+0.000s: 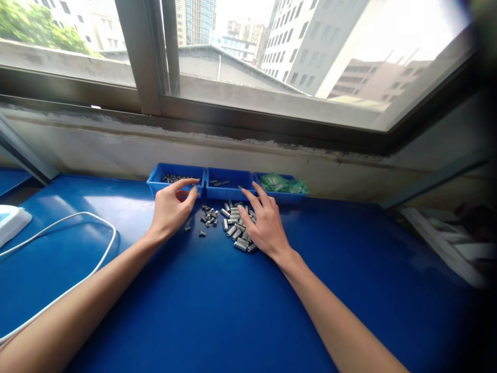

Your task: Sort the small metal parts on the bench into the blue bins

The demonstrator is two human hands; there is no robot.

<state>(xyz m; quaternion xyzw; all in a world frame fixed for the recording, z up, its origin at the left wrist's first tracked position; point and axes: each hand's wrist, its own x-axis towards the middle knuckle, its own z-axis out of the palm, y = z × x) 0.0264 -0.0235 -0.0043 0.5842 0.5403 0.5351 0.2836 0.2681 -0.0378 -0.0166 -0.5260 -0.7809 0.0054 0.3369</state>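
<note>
My left hand (174,206) hovers at the front edge of the left blue bin (155,185), which holds small screws (171,178). Its thumb and fingers are curved and apart, with nothing visible between them. Over the right side of a pile of silver metal standoffs (241,242) is my right hand (267,224), fingers spread, their tips near the front of the middle blue bin (229,194). It covers part of the pile, and no held piece shows. A small cluster of short screws (209,216) lies on the table between my hands.
The right blue bin (287,197) holds green plastic bags (277,182). All three bins stand in a row against the wall below the window. At left, a white cable (111,243) curves over the blue table (217,311) near a white device (13,223).
</note>
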